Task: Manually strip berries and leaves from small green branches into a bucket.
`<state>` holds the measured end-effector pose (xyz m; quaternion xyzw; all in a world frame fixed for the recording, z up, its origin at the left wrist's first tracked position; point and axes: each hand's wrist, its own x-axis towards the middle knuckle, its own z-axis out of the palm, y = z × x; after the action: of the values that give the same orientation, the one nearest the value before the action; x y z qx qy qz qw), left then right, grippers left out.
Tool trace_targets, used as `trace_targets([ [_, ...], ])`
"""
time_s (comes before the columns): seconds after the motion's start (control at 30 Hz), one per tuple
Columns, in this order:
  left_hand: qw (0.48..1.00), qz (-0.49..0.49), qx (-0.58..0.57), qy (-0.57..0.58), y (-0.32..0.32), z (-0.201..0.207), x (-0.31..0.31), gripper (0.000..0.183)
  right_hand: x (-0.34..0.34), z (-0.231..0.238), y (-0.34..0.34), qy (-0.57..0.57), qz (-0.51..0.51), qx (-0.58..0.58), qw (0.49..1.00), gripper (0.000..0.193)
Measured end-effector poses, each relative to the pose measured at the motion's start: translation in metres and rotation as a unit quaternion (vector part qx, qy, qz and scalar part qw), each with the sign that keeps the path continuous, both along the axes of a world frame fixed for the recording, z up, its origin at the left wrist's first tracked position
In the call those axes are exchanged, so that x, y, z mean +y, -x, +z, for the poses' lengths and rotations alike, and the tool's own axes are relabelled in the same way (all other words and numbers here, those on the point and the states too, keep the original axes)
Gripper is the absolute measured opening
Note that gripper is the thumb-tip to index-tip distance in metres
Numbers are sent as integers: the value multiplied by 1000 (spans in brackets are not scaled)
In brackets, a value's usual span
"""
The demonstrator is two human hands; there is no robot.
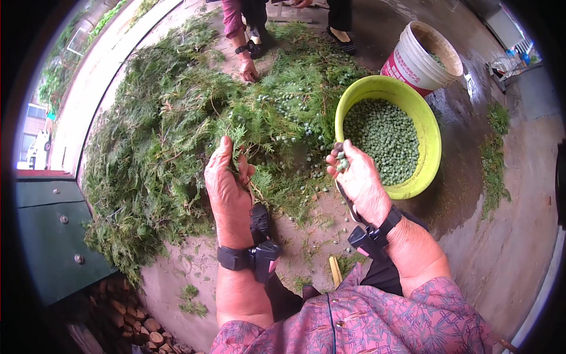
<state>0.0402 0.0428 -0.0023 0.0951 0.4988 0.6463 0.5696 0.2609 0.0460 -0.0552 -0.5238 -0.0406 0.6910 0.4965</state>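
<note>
The left hand (229,180), half curled, was beside a feathery green sprig (237,133) toward the near edge of a sprawling heap of green conifer branches (156,133); whether it gripped the sprig could not be told. The right hand (358,177) pinched several small round green berries (342,161) by the near-left rim of a round yellow-green plastic tub (432,162) holding many more.

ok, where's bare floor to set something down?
Best: the floor right of the green sprig strip. Also the dark patch between that strip and the lime bucket. Crowded: left and centre, under the branch pile; the bucket is well filled with green berries.
</note>
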Motion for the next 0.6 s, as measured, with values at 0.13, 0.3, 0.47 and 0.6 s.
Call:
trace_targets([
  [0.13,1000,2,7,15,-4,-4,1,19,13,-2,-28,-26,-52,31,998,23],
  [0.3,1000,-29,-10,-6,-5,-7,1,19,52,29,-81,-199,-86,124,968,37],
  [0.47,1000,-17,-6,5,-7,-7,-1,21,55,55,-86,-305,-125,122,936,64],
  [0.6,993,2,-114,-41,-13,0,2,30,53,29,-82,-358,-50,54,931,39],
])
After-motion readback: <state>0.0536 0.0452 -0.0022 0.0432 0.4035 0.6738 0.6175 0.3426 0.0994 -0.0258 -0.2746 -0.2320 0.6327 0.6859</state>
